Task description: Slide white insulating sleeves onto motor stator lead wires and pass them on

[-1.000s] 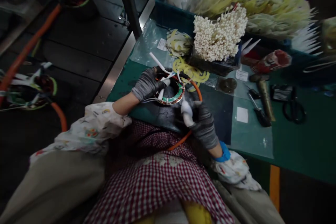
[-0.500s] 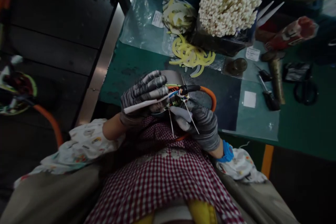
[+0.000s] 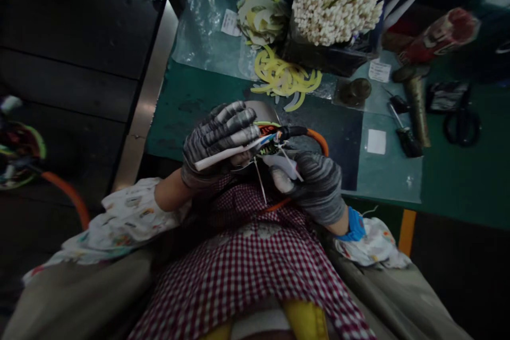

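In the head view my left hand, in a striped grey glove, is closed over the near side of a wired round stator with a grey metal shell. A white sleeve with coloured wires at its end lies across that hand. An orange cable leaves the stator on the right. My right hand, gloved alike, is closed on a pale flat piece at the stator's edge; its exact kind is unclear. One thin white tie hangs down, and another tie reaches my right fingers.
Yellow insulation strips and a box of white-tipped sticks lie farther back on the green bench. To the right are a hammer, a screwdriver and scissors. Another stator stands at far left.
My right hand has shifted slightly right and its fingers now meet the end of one white tie. The left hand keeps its hold on the stator. The view has shifted slightly.
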Tool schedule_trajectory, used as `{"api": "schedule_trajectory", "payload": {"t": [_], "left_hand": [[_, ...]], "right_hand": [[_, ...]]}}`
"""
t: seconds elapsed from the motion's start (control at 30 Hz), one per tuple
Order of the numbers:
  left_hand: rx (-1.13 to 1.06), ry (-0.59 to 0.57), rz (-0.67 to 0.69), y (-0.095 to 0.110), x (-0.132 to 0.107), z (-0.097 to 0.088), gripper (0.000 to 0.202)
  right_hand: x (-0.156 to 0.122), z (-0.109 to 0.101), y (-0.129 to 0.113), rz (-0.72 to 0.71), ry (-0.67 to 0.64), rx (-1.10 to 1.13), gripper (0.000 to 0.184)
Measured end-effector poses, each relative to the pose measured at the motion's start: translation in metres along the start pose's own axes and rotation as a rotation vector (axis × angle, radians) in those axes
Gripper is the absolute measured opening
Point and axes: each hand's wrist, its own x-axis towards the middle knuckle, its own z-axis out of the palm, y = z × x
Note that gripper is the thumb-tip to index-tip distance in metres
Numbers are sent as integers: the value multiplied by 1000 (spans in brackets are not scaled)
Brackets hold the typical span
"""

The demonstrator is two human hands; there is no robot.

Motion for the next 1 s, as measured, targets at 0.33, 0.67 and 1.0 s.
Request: {"api": "schedule_trajectory", "payload": {"t": [0.33, 0.67, 1.0], "left_hand": [[17, -299, -165, 19, 86, 18, 30], [203, -413, -242, 13, 129, 32, 45], [97, -392, -185, -12, 166, 50, 35]], "right_hand": [[13, -24, 16, 34, -32, -130, 18], [20, -35, 28, 80, -26, -346, 31], [32, -20, 37, 129, -43, -415, 37]]}}
